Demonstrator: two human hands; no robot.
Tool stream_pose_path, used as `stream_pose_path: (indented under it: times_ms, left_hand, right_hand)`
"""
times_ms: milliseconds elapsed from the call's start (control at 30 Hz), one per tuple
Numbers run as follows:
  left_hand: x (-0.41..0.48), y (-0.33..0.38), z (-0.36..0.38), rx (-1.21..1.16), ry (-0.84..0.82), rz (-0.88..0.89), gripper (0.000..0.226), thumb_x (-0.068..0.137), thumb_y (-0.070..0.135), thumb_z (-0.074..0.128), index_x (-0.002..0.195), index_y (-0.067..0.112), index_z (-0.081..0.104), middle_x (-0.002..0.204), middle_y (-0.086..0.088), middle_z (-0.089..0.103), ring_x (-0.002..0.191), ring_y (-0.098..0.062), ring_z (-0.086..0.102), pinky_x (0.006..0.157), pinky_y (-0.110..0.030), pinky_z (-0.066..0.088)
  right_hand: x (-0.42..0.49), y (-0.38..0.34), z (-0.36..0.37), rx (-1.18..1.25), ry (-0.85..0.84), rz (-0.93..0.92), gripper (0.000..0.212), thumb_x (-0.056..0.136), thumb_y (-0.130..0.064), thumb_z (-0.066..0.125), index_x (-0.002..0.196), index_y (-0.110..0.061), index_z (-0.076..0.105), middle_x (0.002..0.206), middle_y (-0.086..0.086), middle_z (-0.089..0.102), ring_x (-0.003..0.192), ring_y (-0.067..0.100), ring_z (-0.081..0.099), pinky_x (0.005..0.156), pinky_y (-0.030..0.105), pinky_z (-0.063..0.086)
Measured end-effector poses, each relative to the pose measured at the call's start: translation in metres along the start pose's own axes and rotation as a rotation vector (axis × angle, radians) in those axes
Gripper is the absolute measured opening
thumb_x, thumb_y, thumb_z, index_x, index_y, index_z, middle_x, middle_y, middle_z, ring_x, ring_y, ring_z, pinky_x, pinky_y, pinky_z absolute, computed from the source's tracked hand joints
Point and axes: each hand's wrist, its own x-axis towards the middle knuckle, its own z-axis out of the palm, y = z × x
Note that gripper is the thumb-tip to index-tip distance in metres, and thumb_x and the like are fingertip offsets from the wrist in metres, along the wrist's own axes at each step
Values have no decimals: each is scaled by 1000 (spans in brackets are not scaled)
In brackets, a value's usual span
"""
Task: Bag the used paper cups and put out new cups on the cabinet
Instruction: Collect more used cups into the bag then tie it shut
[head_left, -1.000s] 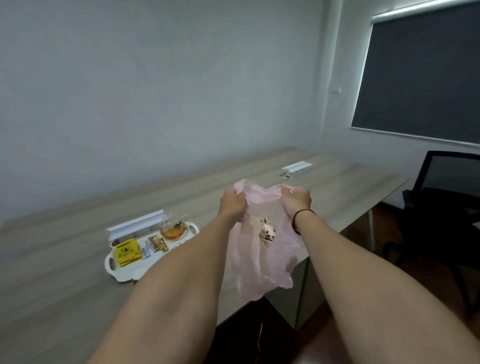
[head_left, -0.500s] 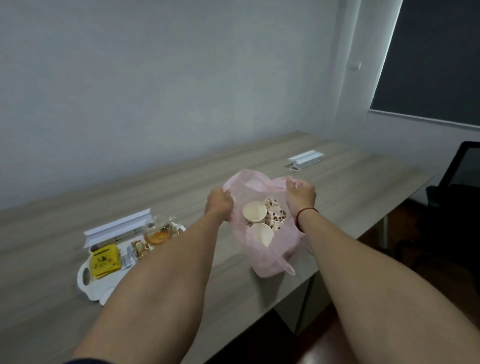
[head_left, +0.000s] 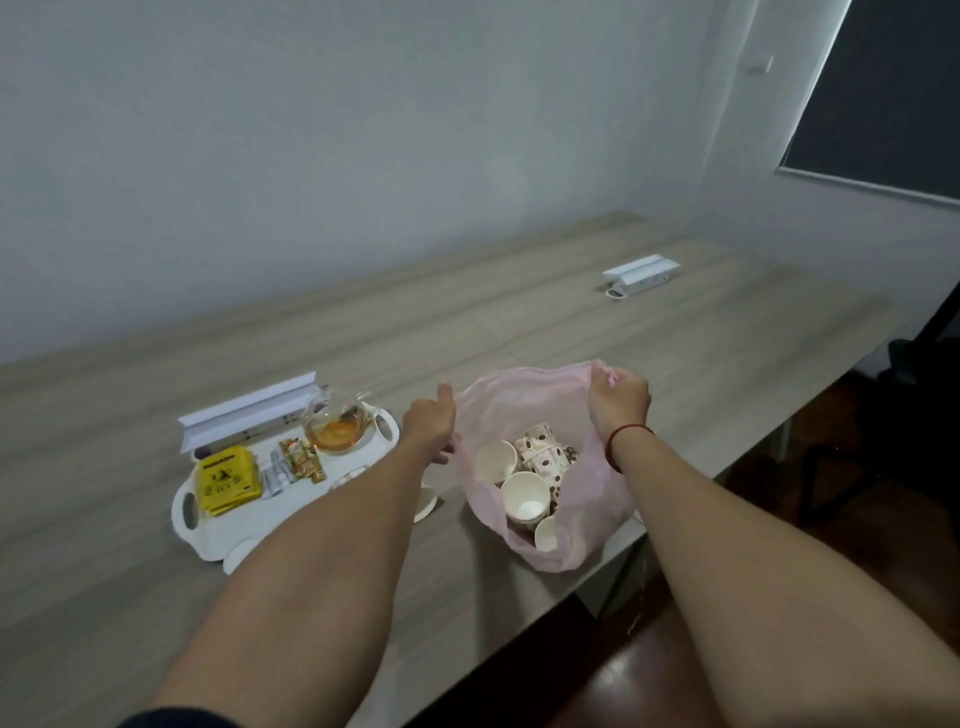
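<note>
Tabletop (head_left: 519, 322) pale wood-grain, long, set against a grey-white wall (head_left: 363, 156). At left: white tray (head_left: 208, 540) with yellow packet (head_left: 228, 480) and glass teapot (head_left: 337, 426) of amber liquid. Left hand (head_left: 431, 426), thumb up, fingers curled on left rim of pink bag (head_left: 519, 395). Bag sits near front edge, mouth wide, used paper cups (head_left: 524, 501) inside. Right hand (head_left: 621, 402) pinches bunched right rim. Beyond: white socket box (head_left: 641, 273). Dark blind (head_left: 893, 88) upper right.

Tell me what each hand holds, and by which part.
Both hold the thin pink plastic bag by its open rim: left hand at the left edge, right hand at the right edge.
</note>
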Motion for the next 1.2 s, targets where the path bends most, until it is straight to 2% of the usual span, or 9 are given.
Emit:
stream_pose_path:
  times_ms: [100, 200, 300, 467, 600, 700, 900, 1067, 1200]
  left_hand:
    - [20, -30, -10, 37, 117, -42, 54, 98, 42, 26, 91, 3, 63, 86, -18, 71, 71, -32, 68, 72, -44, 61]
    - [28, -62, -22, 201, 142, -113, 51, 88, 21, 39, 134, 3, 49, 106, -19, 69, 88, -36, 69, 73, -35, 56]
    - [22, -83, -24, 452, 4, -47, 35, 92, 10, 47, 125, 0, 57, 124, -19, 62, 113, -35, 60, 85, -36, 49]
    - [40, -118, -8, 820, -195, 54, 40, 94, 26, 49, 126, 7, 62, 140, -14, 51, 130, -31, 47, 109, -35, 39]
    - [60, -144, 10, 1028, -194, -29, 58, 86, 34, 54, 139, 13, 47, 157, -22, 22, 146, -40, 15, 120, -48, 16]
    - [44, -137, 7, 999, -247, -66, 69, 91, 23, 51, 152, 14, 22, 162, -14, -9, 150, -31, -13, 118, -53, -7]
    - [57, -144, 10, 1019, -240, -59, 70, 97, 37, 41, 155, 19, 7, 163, -10, -9, 149, -29, -17, 116, -59, -15]
    - [51, -133, -3, 898, -28, 84, 48, 91, 31, 50, 134, 10, 49, 141, -12, 49, 136, -31, 40, 119, -51, 16]
    - [46, -101, -33, 661, 254, 173, 28, 94, 12, 47, 113, -1, 63, 110, -17, 67, 102, -34, 65, 86, -43, 54]
  right_hand:
    - [-5, 5, 13, -16, 11, -9, 44, 93, -20, 49, 53, -4, 39, 54, 12, 34, 65, 26, 35, 56, 29, 22]
    - [-14, 7, 24, -15, 0, -9, 39, 94, -20, 48, 63, 4, 51, 64, 18, 43, 66, 27, 39, 59, 28, 26]
    - [-20, 5, 33, 3, 0, -19, 43, 92, -20, 48, 53, -4, 42, 60, 14, 42, 65, 27, 39, 64, 31, 33]
    - [-24, 7, 40, 35, 25, -56, 48, 91, -19, 51, 47, -11, 34, 55, 8, 36, 64, 26, 37, 64, 31, 33]
    - [-26, 16, 40, 38, 40, -79, 49, 92, -19, 51, 47, -11, 32, 50, 5, 33, 63, 26, 35, 63, 31, 32]
    - [-23, 21, 37, 48, 63, -73, 49, 91, -21, 51, 47, -11, 33, 53, 9, 41, 62, 28, 42, 63, 35, 42]
    - [-23, 23, 35, 57, 89, -56, 46, 90, -25, 52, 48, -12, 37, 62, 15, 51, 61, 28, 49, 66, 42, 52]
    - [-29, 18, 32, 30, 80, -51, 46, 92, -22, 51, 50, -11, 36, 59, 12, 45, 63, 28, 41, 61, 31, 38]
    - [-37, 5, 27, 14, 63, -27, 48, 92, -19, 50, 48, -11, 33, 50, 4, 34, 64, 27, 36, 62, 30, 31]
